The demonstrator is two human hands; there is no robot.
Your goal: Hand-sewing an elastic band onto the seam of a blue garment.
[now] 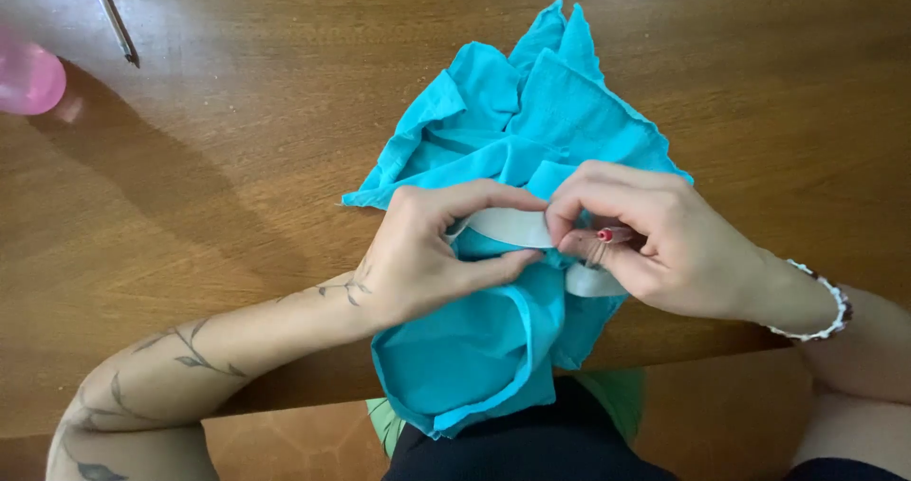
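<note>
A turquoise cloth garment (pixel 517 130) lies bunched on the wooden table (pixel 237 158), its lower part hanging over the near edge. A white elastic band (pixel 503 227) runs across the cloth. My left hand (pixel 432 253) pinches the band and the cloth between thumb and fingers. My right hand (pixel 645 244) grips the band's other end, with a small red-tipped item (pixel 604 235) held between its fingers. A bead bracelet (pixel 824 301) circles my right wrist.
A pink rounded object (pixel 28 78) sits at the far left edge. A thin dark rod-like tool (pixel 114 16) lies at the top left. The table's near edge runs just below my forearms, with my lap beneath.
</note>
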